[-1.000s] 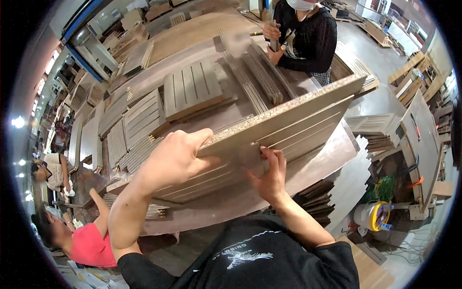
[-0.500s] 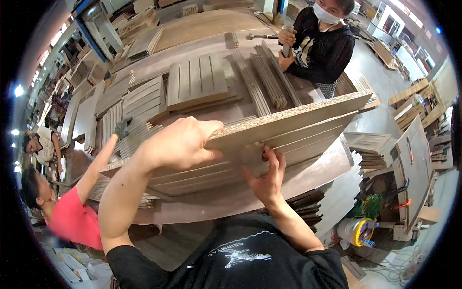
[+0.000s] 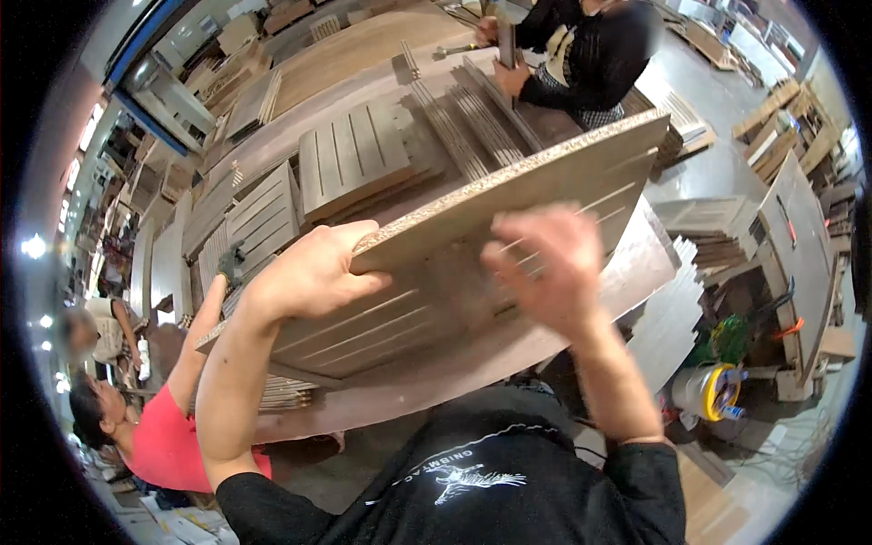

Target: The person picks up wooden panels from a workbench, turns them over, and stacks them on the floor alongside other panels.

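Observation:
A long grooved chipboard panel [image 3: 409, 272] stands tilted on its long edge in front of me, its raw speckled edge upward. My left hand [image 3: 313, 272] is closed over that upper edge left of the middle, thumb on the near face. Before the panel's near face, right of the middle, is my right hand [image 3: 549, 263], smeared by motion. Its fingers look bent; whether they hold anything or touch the panel cannot be made out. Pale grooves run along the panel's near face.
Beyond the panel, a table bears a grooved board [image 3: 354, 159] and stacked strips [image 3: 486, 123]. A co-worker in black [image 3: 604, 64] stands at the far side, a hammer [image 3: 454, 51] nearby. Another in red [image 3: 173, 445] reaches in from the left. A bucket [image 3: 704, 392] stands at right.
My right hand has moved up and to the right across the panel's face. My left hand keeps its grip on the upper edge. The whole view has shifted slightly.

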Tool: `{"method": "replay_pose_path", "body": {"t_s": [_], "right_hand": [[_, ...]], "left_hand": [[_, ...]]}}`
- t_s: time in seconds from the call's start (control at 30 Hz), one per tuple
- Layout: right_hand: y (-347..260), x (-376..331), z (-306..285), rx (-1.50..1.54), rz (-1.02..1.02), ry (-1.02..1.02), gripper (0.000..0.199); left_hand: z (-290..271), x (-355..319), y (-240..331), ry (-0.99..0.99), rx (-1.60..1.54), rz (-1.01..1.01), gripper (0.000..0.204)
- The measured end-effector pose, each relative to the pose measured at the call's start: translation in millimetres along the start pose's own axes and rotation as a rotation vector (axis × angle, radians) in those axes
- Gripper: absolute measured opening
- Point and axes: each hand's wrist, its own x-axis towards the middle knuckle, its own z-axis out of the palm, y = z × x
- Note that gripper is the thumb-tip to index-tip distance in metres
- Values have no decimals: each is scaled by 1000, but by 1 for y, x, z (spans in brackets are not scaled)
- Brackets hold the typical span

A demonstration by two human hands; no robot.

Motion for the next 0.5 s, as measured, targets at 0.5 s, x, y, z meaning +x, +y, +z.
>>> {"method": "replay_pose_path", "body": {"t_s": [0.5], "right_hand": [[-30, 104, 32, -39, 242, -578, 84]], "left_hand": [[16, -16, 8, 135, 67, -123, 45]]}}
